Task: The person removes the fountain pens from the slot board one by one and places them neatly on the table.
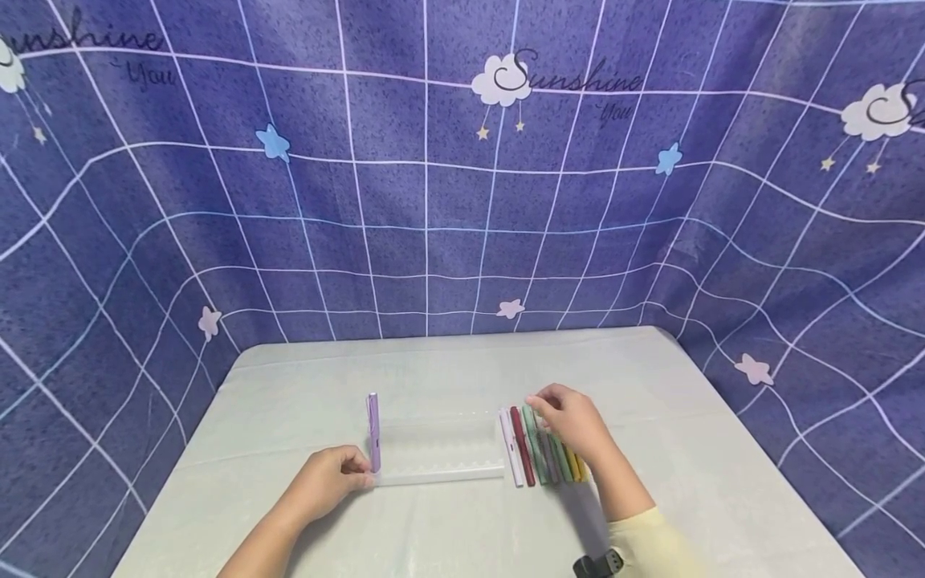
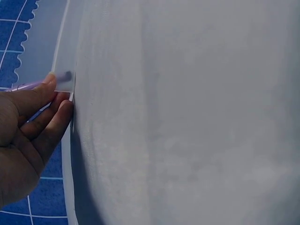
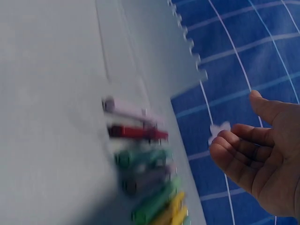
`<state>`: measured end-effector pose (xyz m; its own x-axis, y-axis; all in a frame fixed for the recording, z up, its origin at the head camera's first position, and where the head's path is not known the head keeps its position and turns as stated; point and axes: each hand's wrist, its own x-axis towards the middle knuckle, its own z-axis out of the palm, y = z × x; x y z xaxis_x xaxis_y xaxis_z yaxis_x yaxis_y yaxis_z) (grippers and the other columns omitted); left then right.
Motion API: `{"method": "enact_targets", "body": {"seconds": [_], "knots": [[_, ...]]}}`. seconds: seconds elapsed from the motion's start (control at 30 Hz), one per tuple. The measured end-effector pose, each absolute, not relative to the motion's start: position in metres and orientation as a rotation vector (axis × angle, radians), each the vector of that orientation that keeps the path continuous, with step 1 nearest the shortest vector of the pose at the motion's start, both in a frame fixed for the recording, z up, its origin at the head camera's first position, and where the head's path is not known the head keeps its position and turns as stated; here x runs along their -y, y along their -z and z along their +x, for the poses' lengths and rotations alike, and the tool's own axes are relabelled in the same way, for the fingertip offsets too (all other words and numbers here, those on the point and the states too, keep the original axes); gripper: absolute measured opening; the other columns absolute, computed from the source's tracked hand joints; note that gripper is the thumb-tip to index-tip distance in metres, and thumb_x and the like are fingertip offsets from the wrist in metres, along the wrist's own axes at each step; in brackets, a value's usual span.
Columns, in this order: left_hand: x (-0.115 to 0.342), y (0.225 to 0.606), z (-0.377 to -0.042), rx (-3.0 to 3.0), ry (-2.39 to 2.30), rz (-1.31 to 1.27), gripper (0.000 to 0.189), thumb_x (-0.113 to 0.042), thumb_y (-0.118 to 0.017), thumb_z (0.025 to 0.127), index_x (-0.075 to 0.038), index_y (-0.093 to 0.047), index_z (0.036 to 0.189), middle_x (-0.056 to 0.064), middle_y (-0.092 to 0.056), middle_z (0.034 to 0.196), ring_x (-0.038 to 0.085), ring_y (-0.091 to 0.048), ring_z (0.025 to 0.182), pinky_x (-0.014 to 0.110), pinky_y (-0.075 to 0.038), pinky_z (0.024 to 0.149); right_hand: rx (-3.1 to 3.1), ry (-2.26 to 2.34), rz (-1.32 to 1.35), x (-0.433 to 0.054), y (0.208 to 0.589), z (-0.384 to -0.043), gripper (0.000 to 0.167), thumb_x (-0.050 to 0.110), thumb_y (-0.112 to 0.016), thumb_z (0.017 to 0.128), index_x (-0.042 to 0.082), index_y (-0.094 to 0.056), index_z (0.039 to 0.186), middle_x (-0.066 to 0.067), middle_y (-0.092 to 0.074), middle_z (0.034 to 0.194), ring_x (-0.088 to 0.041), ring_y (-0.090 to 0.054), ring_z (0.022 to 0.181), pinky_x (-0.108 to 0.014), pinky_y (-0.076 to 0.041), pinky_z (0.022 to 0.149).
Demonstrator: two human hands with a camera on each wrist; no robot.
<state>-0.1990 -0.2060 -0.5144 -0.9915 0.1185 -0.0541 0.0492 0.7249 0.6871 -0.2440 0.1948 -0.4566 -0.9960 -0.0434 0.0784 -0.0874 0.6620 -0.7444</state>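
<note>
A clear plastic pen rack [image 1: 441,476] with a notched edge lies on the table in the head view. At its left end a purple pen [image 1: 373,433] rests in the rack. My left hand [image 1: 328,482] pinches that end of the rack between thumb and fingers, close beside the pen's lower end. To the rack's right is a row of several pens, among them a pale lilac pen [image 1: 511,451], a dark red pen [image 1: 523,451] and a green pen [image 3: 143,158]. Over the row hovers my right hand [image 1: 574,421], holding nothing, its fingers loosely bent.
The white-covered table [image 1: 433,534] reaches back to a purple-blue curtain [image 1: 462,241] with grid lines, clouds and stars, which also closes in both sides. A black band [image 1: 598,564] shows at the right sleeve. Yellow pens [image 3: 178,211] form the far-right part of the row.
</note>
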Motion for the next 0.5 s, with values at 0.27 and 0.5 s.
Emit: {"method": "enact_targets", "body": {"seconds": [0.27,0.5], "knots": [[0.206,0.514,-0.197,-2.827,-1.132,0.165,0.012,-0.021,-0.078,0.081,-0.024,-0.067,0.084,-0.012,-0.065,0.081,0.008,-0.060,0.084,0.041,-0.052,0.085,2.813,-1.291,0.266,-0.156,0.455,-0.247,0.030,0.047,-0.063,0.093,0.018,-0.068,0.098,-0.003,-0.069,0.082,-0.014,-0.065,0.068,-0.029,-0.050,0.062],[0.206,0.513,-0.197,-2.839,-1.134,0.175,0.012,-0.021,-0.079,0.080,-0.024,-0.067,0.083,-0.013,-0.065,0.080,0.007,-0.060,0.083,0.041,-0.052,0.085,2.825,-1.218,0.308,-0.140,0.455,-0.245,0.026,0.046,-0.063,0.093,0.021,-0.067,0.095,0.009,-0.064,0.074,-0.007,-0.059,0.066,-0.029,-0.050,0.062]]}}
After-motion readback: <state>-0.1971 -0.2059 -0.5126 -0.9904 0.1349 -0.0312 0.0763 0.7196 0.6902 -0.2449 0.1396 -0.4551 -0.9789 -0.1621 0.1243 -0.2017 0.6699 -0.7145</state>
